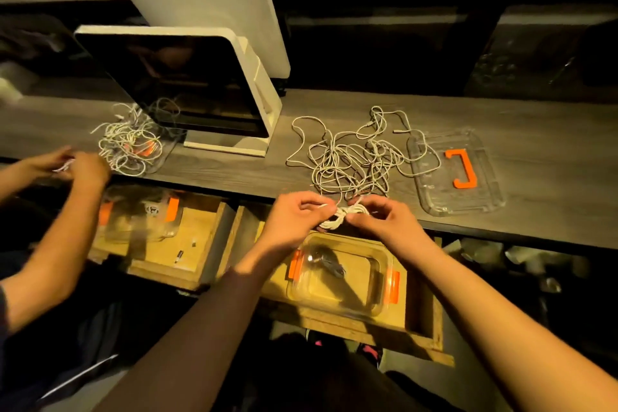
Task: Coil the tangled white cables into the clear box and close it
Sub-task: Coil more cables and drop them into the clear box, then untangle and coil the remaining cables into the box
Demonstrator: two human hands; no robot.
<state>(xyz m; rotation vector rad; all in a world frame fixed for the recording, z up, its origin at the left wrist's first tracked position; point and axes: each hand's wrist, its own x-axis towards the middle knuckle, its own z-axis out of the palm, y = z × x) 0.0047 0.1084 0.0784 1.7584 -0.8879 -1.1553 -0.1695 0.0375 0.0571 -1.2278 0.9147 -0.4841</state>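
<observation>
Spanning the frame, a dark wood-grain desk [334, 174] carries a white-framed screen [187, 87], a tangle of white cables [347, 157] and, just right of the tangle, a clear lid [458, 201] with an orange handle [460, 167]. Below the desk edge, the clear box [344, 281] with orange clips sits open in a wooden drawer [424, 318]. Above the box, the left hand [294, 217] and right hand [384, 214] are each pinched on a small coiled cable bundle [344, 216]. At far left, another person's hands [77, 165] work at a second cable pile [130, 140].
</observation>
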